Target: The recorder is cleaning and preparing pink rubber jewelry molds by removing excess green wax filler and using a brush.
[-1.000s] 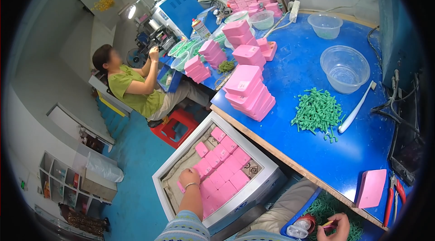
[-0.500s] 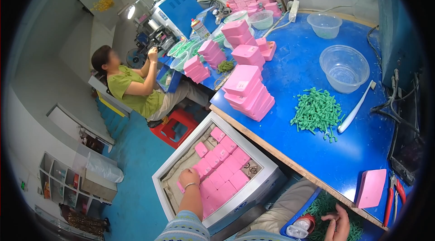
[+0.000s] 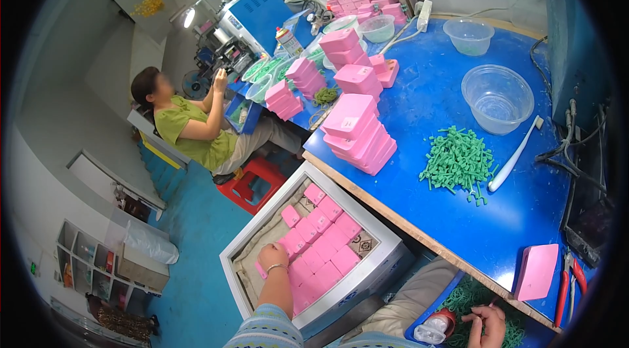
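Note:
My left hand (image 3: 272, 256) reaches into a white-rimmed box (image 3: 386, 250), its fingers curled over a small pink box at the left edge of the rows of pink boxes (image 3: 314, 256). Its fingertips are partly hidden. At the lower right, my right hand (image 3: 488, 327) is over a blue tray (image 3: 414, 329) of tangled green pieces (image 3: 466, 297). Its fingers are bent in toward the thumb, and whatever they hold is too small to make out. Beside that hand in the tray sits a small red-rimmed container (image 3: 447, 319) with clear plastic.
The blue table (image 3: 406, 217) carries stacked pink boxes (image 3: 359, 135), a heap of green pieces (image 3: 458, 161), a white toothbrush (image 3: 514, 157), clear bowls (image 3: 498, 96), a pink box (image 3: 537, 272) and red-handled pliers (image 3: 563, 289). A co-worker (image 3: 196, 119) sits at the left.
My right hand's fingers have drawn in and shifted slightly left and down over the green pieces. My left hand has stayed in place.

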Demonstrator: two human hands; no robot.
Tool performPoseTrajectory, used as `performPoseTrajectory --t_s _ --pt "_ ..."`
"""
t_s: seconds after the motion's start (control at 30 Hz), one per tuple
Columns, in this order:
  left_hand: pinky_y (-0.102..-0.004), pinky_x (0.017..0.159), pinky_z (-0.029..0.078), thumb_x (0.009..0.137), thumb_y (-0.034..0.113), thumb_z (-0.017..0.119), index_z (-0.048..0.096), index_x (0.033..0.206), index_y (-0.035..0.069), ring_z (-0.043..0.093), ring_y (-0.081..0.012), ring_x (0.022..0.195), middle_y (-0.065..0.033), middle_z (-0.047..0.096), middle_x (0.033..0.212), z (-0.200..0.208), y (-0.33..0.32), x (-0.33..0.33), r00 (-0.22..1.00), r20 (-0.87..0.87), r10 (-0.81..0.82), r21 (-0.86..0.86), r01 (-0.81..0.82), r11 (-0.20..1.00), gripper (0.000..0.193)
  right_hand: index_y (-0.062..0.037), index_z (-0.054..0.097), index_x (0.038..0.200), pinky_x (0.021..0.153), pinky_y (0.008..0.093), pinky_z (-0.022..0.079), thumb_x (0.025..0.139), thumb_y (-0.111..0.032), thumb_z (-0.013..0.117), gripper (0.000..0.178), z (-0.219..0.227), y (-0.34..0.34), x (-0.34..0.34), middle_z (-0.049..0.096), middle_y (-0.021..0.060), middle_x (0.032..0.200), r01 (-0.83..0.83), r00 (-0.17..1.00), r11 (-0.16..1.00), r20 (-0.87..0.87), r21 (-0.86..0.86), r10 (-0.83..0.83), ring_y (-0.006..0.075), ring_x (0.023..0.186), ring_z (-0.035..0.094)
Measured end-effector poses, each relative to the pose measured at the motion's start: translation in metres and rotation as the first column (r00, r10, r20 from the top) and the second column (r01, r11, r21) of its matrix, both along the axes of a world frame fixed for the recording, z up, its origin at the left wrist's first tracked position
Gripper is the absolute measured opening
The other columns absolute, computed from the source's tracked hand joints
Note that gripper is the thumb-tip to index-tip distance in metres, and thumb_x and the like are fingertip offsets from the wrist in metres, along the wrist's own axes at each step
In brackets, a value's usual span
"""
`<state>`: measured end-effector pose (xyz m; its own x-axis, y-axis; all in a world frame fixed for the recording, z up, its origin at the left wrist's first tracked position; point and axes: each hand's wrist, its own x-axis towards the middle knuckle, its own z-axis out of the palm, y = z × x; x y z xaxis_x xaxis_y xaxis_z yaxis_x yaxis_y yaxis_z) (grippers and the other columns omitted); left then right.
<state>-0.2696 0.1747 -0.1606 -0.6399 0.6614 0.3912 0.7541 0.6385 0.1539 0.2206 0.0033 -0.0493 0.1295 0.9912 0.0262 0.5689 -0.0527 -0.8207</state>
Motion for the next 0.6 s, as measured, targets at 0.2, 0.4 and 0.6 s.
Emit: performPoseTrajectory --t_s 0.2,0.4,0.6 --pt "-0.0445 0.072 0.046 0.074 0.022 0.049 0.065 0.07 -0.002 0.059 -0.0375 0.071 -0.0219 0.061 0.074 -0.0008 0.0018 -0.0018 1.0 0.0 0.003 0.002 -0.003 1.0 0.029 -0.0014 0.058 0.098 0.089 0.0385 0.038 0.087 -0.009 0.048 0.017 -0.0018 0.0 -0.0007 0.063 0.0122 0.09 0.008 1.0 1.0 0.029 -0.009 -0.008 0.0314 0.094 0.054" --pt "-0.0444 0.072 0.046 0.075 0.022 0.049 0.065 0.07 -0.002 0.059 -0.0375 0.07 -0.0222 0.061 0.074 -0.0007 0.0045 -0.0019 1.0 -0.006 -0.01 0.0 0.01 1.0 0.03 -0.0005 0.059 0.097 0.087 0.0386 0.039 0.086 -0.008 0.048 0.017 0.0021 0.0039 -0.0019 0.062 0.0144 0.089 0.01 1.0 1.0 0.007 -0.017 -0.01 0.032 0.093 0.054" --pt "-0.0444 0.071 0.046 0.075 0.022 0.049 0.065 0.069 -0.001 0.059 -0.0372 0.07 -0.0218 0.061 0.073 -0.0025 0.0018 -0.0026 1.0 -0.011 -0.012 0.022 0.012 1.0 0.029 -0.0003 0.059 0.097 0.083 0.0379 0.041 0.085 -0.006 0.048 0.017 0.0035 0.0042 -0.0011 0.062 0.0154 0.088 -0.005 1.0 1.0 -0.009 0.011 0.005 0.032 0.088 0.056"
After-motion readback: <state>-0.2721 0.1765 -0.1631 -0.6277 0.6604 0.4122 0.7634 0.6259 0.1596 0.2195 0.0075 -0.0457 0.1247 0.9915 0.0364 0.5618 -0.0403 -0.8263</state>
